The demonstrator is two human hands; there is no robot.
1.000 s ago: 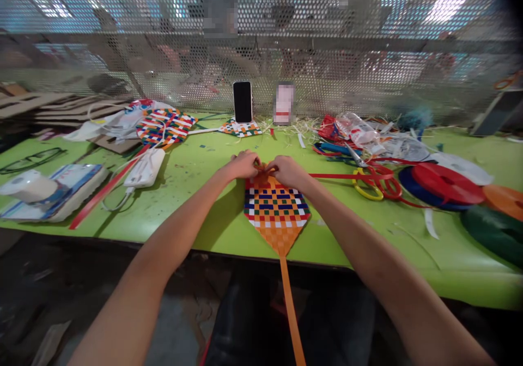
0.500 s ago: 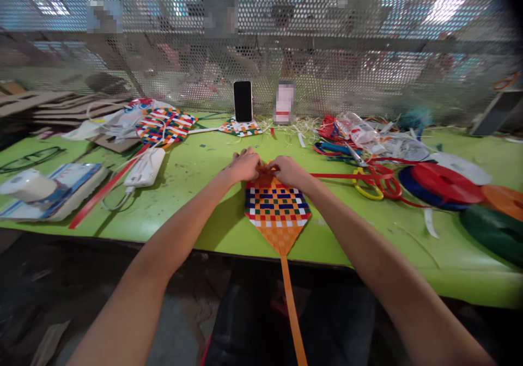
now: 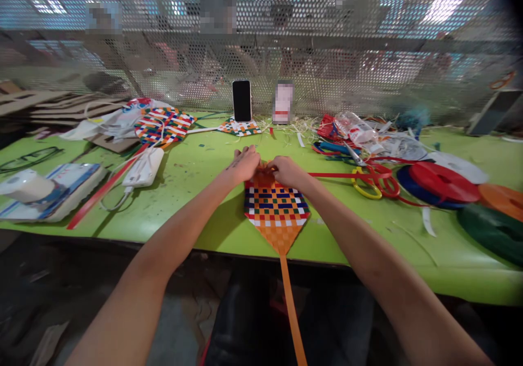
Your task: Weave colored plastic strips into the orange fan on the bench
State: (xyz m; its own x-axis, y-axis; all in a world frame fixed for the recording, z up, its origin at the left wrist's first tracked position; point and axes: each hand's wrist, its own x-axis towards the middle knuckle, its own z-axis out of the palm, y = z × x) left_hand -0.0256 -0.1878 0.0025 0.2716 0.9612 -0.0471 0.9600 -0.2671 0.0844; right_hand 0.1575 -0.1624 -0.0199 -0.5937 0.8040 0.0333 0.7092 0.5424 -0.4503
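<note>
A woven fan [image 3: 277, 211] of orange, red, blue, white and green strips lies on the green table [image 3: 204, 164] in front of me. Its long orange handle strip [image 3: 291, 306] hangs over the near edge. My left hand [image 3: 244, 163] and my right hand [image 3: 287, 170] meet at the fan's far edge. Both have their fingers pinched on the orange strip ends there. A red strip [image 3: 339, 175] runs from my right hand toward the scissors.
Yellow- and red-handled scissors [image 3: 372, 183] and coloured strip rolls [image 3: 445, 183] lie at the right. A finished woven fan [image 3: 163, 126], a white power bank [image 3: 143, 168] and a tape roll [image 3: 24, 186] sit at the left. A phone [image 3: 242, 100] leans on the perforated metal screen [image 3: 368, 77].
My hands have shifted slightly away from me along the fan's far edge, and my left fingers have lifted a little. The fan has barely moved.
</note>
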